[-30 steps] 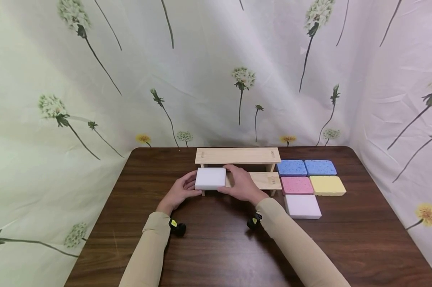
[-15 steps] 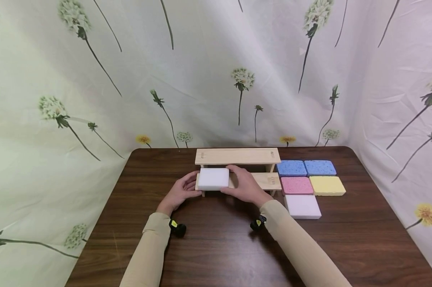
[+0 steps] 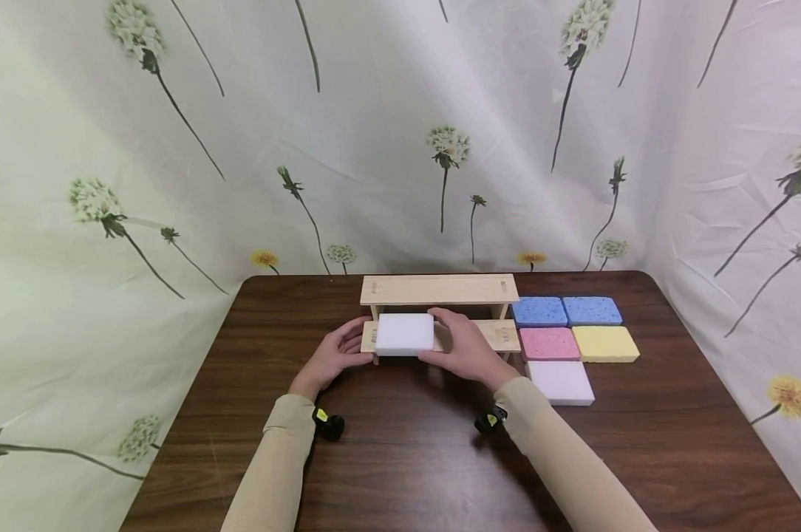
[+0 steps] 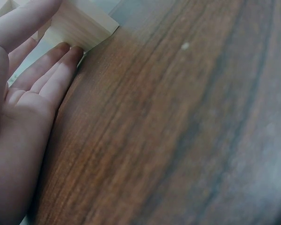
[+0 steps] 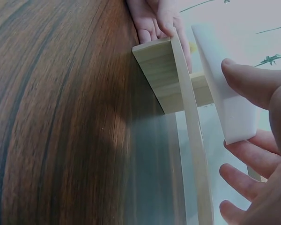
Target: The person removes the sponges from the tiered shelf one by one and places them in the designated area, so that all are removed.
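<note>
My right hand (image 3: 468, 352) holds a white sponge (image 3: 404, 335) at its right end, thumb in front and fingers behind. It lies over the left part of the lower step of a two-step wooden rack (image 3: 439, 289). In the right wrist view a gap shows between the white sponge (image 5: 227, 93) and the rack's board (image 5: 192, 126). My left hand (image 3: 334, 356) is at the left end of the lower step. Its fingers (image 4: 47, 75) are nearly straight against the rack's end, and in the right wrist view its thumb touches the board's end.
To the right of the rack lie two blue sponges (image 3: 539, 312), a pink sponge (image 3: 548, 344), a yellow sponge (image 3: 605, 344) and another white sponge (image 3: 560, 383). All rest on the dark wooden table (image 3: 400, 458). A flower-printed cloth (image 3: 387, 148) hangs behind.
The right hand has moved a little to the right along the lower step, with the white sponge in it, away from the left hand. The left hand has stayed in place.
</note>
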A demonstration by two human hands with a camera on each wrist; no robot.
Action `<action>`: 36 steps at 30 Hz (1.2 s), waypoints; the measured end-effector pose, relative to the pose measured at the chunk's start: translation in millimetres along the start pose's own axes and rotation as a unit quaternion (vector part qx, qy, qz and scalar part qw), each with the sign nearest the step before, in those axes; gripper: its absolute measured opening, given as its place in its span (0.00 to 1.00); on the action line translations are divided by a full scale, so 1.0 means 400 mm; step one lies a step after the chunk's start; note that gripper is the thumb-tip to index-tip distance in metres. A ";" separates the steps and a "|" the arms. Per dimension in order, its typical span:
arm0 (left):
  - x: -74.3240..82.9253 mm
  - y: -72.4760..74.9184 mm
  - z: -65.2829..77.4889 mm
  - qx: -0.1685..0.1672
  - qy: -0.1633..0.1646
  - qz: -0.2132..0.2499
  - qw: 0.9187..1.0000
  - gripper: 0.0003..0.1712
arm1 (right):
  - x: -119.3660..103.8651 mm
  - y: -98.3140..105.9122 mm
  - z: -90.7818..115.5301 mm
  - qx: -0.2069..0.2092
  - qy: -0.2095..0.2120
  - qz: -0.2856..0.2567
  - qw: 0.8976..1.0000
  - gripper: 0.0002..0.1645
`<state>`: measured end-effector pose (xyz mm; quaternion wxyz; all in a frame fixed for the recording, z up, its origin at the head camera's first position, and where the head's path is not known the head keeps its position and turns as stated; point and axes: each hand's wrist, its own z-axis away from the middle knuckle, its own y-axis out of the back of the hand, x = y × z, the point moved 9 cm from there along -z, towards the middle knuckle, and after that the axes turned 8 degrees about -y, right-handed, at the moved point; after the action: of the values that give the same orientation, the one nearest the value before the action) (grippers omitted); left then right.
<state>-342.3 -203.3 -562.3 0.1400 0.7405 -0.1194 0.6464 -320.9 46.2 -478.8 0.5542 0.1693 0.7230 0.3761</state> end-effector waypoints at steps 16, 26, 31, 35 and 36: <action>-0.003 -0.001 0.001 0.002 -0.005 -0.006 1.000 0.50 | 0.023 0.029 0.037 0.003 -0.004 0.005 1.000 0.53; 0.003 -0.001 0.000 0.001 -0.008 -0.007 1.000 0.50 | 0.032 0.053 0.060 0.001 -0.012 -0.002 1.000 0.53; -0.003 0.001 0.000 0.003 0.000 -0.010 1.000 0.50 | 0.045 0.065 0.069 0.007 -0.015 -0.003 1.000 0.52; -0.003 0.002 0.001 0.004 0.003 -0.014 1.000 0.50 | 0.058 0.075 0.079 0.013 -0.017 -0.007 1.000 0.51; -0.003 0.002 0.000 0.004 0.003 -0.015 1.000 0.50 | 0.061 0.078 0.081 0.013 -0.016 -0.009 1.000 0.51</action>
<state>-342.7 -204.2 -563.4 0.1469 0.7406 -0.1056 0.6471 -304.1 94.4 -475.8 0.5667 0.1764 0.7205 0.3587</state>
